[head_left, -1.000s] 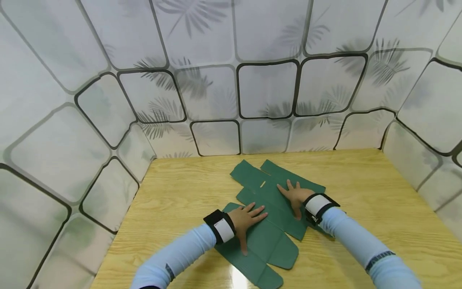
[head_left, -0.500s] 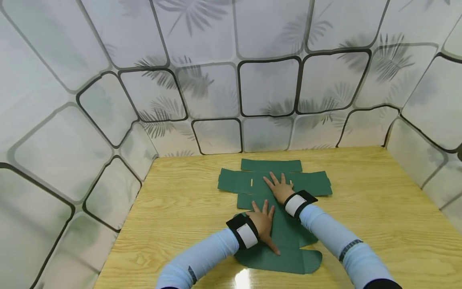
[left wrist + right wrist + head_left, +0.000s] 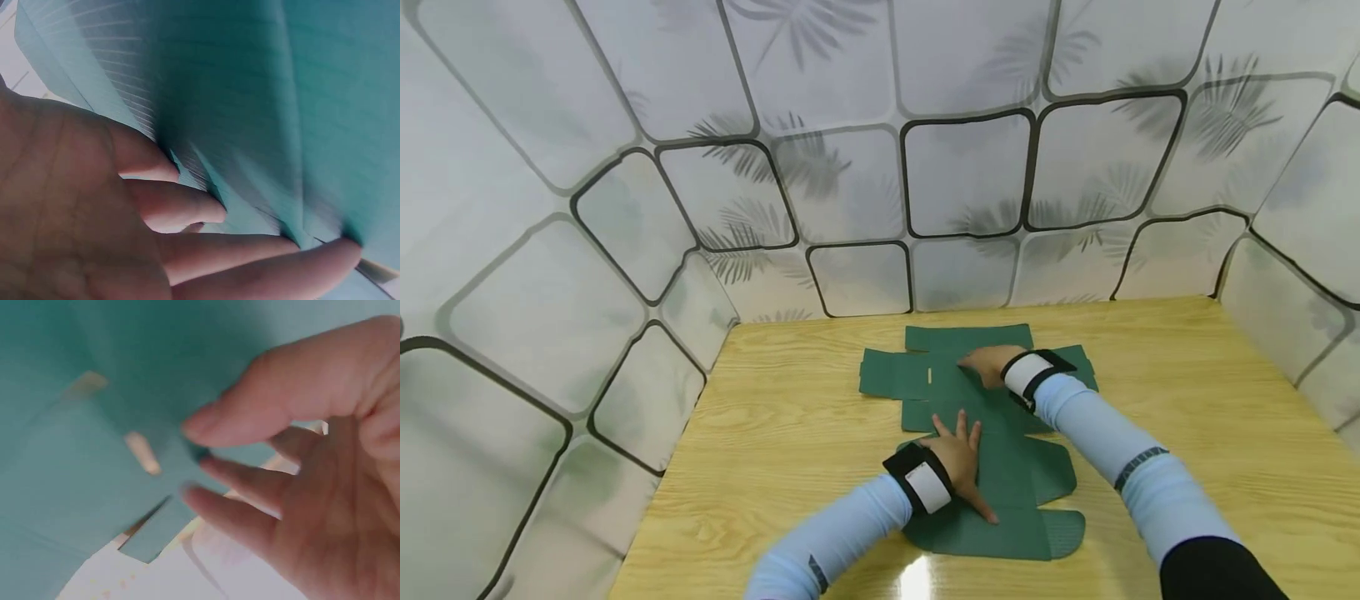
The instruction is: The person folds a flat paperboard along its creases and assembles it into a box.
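Observation:
A flat, unfolded green cardboard box blank point(image 3: 1011, 467) lies on the wooden table, its long side flaps and slots spread out. My left hand point(image 3: 957, 467) rests on its lower left part with fingers spread; in the left wrist view the fingertips point(image 3: 347, 250) press on the green surface across a crease. Over the blank's upper part is my right hand point(image 3: 988, 364). The right wrist view shows its thumb point(image 3: 231, 415) and slightly bent fingers close to the cardboard beside a small slot, with nothing visible between them.
The wooden table point(image 3: 797, 433) extends on both sides of the blank. A patterned, pale curtain-like wall point(image 3: 962, 183) encloses the table at the back and sides. The blank's top strip point(image 3: 966, 337) lies near the table's far edge.
The blank has turned from slanted to straight, facing me. My right hand has moved left and up across it, its fingers drawn in from spread. My left hand has shifted right with the blank.

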Motion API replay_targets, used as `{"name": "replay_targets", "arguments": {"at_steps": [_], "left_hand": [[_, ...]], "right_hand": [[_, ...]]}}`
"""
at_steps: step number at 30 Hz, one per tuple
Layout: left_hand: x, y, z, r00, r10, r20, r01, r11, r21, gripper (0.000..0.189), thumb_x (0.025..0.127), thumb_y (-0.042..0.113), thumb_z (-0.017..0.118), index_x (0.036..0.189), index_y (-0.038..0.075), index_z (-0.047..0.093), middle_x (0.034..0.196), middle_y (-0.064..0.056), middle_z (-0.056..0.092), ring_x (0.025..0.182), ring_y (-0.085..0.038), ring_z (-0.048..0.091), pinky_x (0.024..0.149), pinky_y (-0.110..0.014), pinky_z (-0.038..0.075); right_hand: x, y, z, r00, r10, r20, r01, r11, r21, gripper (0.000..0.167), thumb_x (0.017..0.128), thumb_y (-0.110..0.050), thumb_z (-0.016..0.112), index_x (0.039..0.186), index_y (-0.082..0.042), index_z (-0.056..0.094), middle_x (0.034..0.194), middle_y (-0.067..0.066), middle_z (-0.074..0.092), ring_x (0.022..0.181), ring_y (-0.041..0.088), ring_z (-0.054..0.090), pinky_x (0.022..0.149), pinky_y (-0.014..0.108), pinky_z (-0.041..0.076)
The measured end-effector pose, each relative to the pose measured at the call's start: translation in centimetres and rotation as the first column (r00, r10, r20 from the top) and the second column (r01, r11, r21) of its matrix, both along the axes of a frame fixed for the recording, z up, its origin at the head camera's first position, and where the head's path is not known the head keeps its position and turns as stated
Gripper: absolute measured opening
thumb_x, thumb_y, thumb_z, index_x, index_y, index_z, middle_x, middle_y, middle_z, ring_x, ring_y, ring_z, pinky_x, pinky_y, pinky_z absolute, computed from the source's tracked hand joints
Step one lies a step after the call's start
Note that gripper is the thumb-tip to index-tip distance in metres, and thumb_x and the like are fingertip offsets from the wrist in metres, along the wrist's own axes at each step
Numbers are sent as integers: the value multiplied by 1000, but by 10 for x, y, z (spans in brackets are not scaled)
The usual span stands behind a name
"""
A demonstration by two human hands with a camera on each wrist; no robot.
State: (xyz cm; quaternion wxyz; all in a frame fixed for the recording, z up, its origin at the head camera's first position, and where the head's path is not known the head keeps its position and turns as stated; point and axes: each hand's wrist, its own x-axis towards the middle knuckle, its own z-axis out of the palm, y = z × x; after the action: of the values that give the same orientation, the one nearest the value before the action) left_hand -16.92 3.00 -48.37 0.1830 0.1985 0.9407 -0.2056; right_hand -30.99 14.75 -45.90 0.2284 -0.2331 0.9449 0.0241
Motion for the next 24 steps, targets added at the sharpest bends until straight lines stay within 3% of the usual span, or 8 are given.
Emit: {"name": "replay_targets", "arguments": {"at_steps": [3, 6, 11, 17, 24], "left_hand": [[0, 3, -1, 1000, 16, 9, -16, 1000, -15, 138, 47, 93, 61, 157, 31, 5, 164, 0, 7, 144, -39, 27, 90, -48, 52], [0, 4, -1, 999, 32, 16, -31, 999, -34, 138, 47, 93, 61, 156, 32, 2, 164, 1, 5, 144, -38, 25, 91, -48, 51], [-1, 5, -2, 1000, 28, 13, -28, 999, -31, 138, 47, 93, 61, 156, 33, 2, 164, 2, 5, 145, -37, 25, 92, -47, 51], [0, 2, -3, 999, 37, 4, -37, 999, -36, 138, 45, 94, 60, 156, 34, 3, 163, 3, 6, 145, -36, 26, 91, -46, 51], [1, 2, 1, 999, 38, 10, -38, 999, -29, 137, 47, 93, 61, 156, 34, 3, 163, 3, 5, 145, -36, 25, 92, -46, 51]], "right_hand": [[-23, 7, 3, 995, -72, -74, 65, 994, -93, 57, 94, -1, 54, 148, -3, 37, 150, 25, 37, 138, 46, 34, 107, 60, 34], [-39, 17, -8, 972, -177, -155, 151, 975, -163, 63, 97, -21, 58, 150, 0, 31, 152, 28, 32, 140, 48, 27, 109, 65, 25], [-49, 33, -28, 940, -310, -143, 280, 940, -192, 78, 96, -45, 56, 150, 3, 26, 153, 30, 26, 142, 50, 16, 110, 69, 15], [-48, 34, -31, 939, -303, -164, 267, 940, -213, 77, 94, -45, 59, 147, 3, 33, 146, 32, 36, 137, 53, 26, 108, 70, 19], [-46, 35, -3, 925, -272, -264, 201, 943, -267, 71, 86, -28, 73, 140, 6, 43, 135, 35, 46, 126, 54, 41, 100, 69, 32]]}}
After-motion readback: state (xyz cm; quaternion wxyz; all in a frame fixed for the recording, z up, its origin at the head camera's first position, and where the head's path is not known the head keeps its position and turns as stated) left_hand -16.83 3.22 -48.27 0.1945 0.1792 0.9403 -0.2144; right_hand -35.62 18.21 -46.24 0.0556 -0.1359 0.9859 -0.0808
